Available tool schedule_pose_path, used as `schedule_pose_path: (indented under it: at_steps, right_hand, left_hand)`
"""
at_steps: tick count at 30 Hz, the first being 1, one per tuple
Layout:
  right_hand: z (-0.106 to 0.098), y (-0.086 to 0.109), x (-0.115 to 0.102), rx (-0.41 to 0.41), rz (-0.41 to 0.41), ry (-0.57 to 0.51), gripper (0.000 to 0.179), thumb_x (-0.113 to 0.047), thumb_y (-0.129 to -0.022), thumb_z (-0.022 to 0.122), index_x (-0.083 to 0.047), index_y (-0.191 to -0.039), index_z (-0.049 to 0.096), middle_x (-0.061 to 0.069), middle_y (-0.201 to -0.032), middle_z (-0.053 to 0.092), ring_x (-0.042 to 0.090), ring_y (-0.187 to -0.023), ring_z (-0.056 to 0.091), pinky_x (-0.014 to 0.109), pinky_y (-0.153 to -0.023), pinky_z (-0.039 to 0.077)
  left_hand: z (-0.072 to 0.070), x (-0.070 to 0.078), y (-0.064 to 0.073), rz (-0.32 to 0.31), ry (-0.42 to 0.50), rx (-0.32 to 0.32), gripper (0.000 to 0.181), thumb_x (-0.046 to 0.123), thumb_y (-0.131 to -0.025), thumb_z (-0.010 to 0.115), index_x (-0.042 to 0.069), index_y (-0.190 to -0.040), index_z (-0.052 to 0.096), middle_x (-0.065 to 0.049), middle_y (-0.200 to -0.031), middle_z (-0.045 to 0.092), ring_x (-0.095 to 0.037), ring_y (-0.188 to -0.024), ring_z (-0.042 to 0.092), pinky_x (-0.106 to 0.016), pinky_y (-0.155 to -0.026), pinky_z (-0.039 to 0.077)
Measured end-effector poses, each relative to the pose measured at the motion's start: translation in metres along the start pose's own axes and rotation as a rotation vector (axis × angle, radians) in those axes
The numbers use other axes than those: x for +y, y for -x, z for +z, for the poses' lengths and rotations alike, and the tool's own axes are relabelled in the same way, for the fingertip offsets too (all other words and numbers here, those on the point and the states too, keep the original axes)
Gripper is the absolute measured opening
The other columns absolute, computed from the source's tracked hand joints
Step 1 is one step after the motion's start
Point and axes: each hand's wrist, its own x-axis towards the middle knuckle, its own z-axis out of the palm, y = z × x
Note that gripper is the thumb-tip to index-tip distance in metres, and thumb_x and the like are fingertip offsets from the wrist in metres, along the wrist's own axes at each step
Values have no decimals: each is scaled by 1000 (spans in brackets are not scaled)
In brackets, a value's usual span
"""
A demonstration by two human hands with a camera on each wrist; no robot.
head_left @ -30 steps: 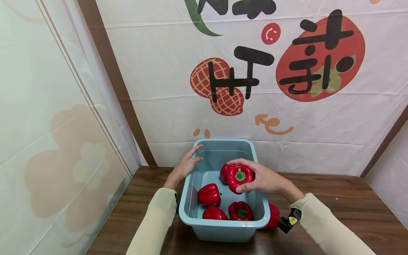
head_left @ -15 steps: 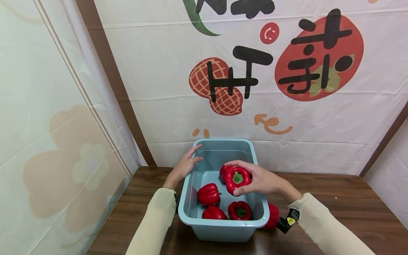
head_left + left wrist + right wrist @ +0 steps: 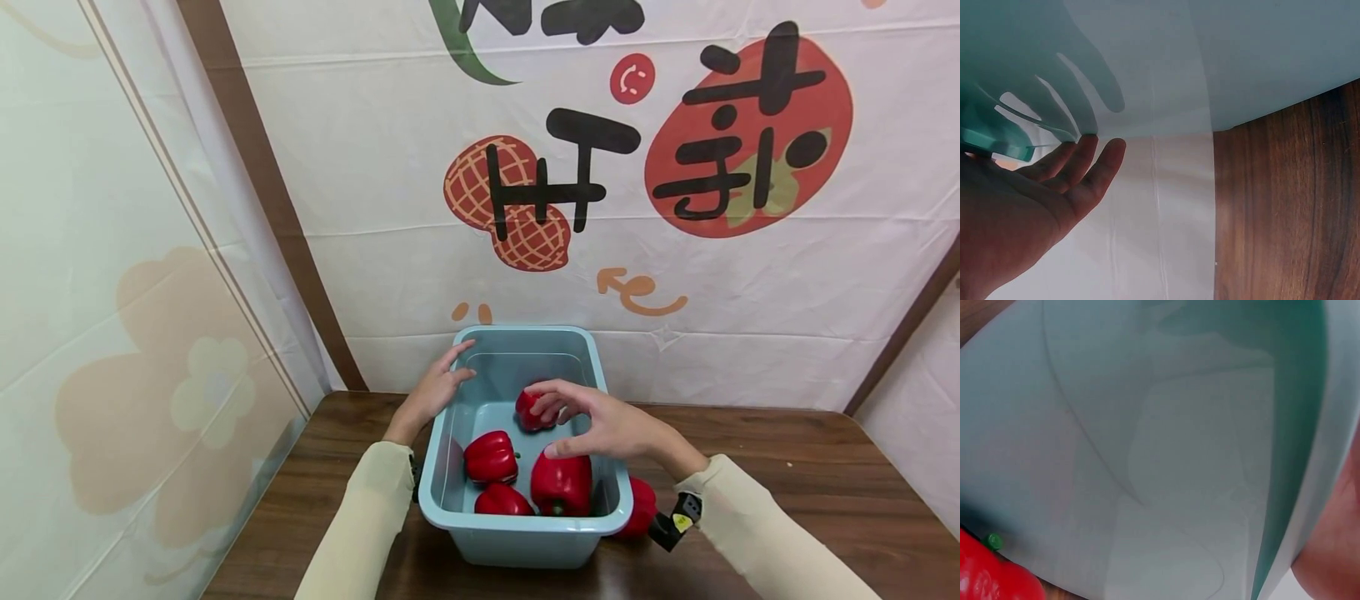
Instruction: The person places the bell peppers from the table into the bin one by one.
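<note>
A light blue plastic bin (image 3: 525, 546) holds several red bell peppers. One bell pepper (image 3: 561, 482) is at the front right inside, its green stem toward me, covering the pepper that was there. Another bell pepper (image 3: 491, 457) lies at the left, a further bell pepper (image 3: 502, 500) at the front left. Over the bin, my right hand (image 3: 600, 421) is spread and holds nothing; its fingers partly cover the rear bell pepper (image 3: 531, 412). My left hand (image 3: 435, 392) rests at the bin's left rim. In the left wrist view, extended fingers (image 3: 1107, 169) touch the outer wall.
Outside the bin, at its right side, a bell pepper (image 3: 641, 507) stands on the brown wooden table (image 3: 795, 492), partly behind the bin wall. A white printed cloth (image 3: 405, 275) hangs close behind the bin, and a pale curtain (image 3: 165, 375) hangs along the left.
My right hand has let go of its bell pepper, which has dropped toward the front right of the bin. The right fingers have spread. My left hand has stayed at the rim.
</note>
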Motion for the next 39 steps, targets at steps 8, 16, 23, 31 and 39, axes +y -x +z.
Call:
schedule_pose_path:
  at_steps: [8, 16, 23, 31, 39]
  right_hand:
    - [-3, 3, 4, 69, -73, 21, 63, -25, -87, 74, -24, -143, 48, 1, -126, 60, 32, -115, 58, 39, -93, 52]
    - [-12, 18, 12, 244, -126, -2, 50, -14, -92, 68, -18, -139, 52, 6, -124, 62, 24, -109, 62, 36, -90, 54]
    - [-28, 37, 23, 355, -162, -67, 44, -3, -96, 57, 0, -140, 48, 20, -125, 60, 31, -113, 60, 30, -91, 54]
    - [-37, 56, 35, 406, -174, -115, 40, -1, -99, 51, 3, -139, 47, 28, -124, 57, 31, -111, 61, 29, -91, 54]
    - [-39, 74, 58, 431, -154, -88, 39, 1, -98, 51, 4, -137, 49, 4, -120, 65, 14, -108, 64, 26, -90, 54]
  left_hand:
    - [1, -1, -1, 2, -7, 12, 57, 26, -99, 48, 24, -154, 34, -11, -162, 23, -39, -135, 41, -62, -101, 42]
    - [2, 0, -2, 2, -6, 6, 56, 24, -100, 46, 24, -154, 34, -11, -163, 22, -40, -137, 39, -62, -103, 41]
    - [2, 2, -1, -3, -11, 10, 57, 25, -99, 48, 25, -154, 34, -9, -164, 20, -37, -140, 35, -61, -105, 38]
    - [1, 1, -1, 6, -25, 18, 57, 27, -98, 49, 25, -154, 36, -8, -163, 22, -35, -138, 36, -59, -105, 38]
    - [1, -1, -2, 7, -13, 15, 57, 26, -99, 48, 25, -154, 35, -9, -164, 20, -36, -140, 34, -60, -106, 37]
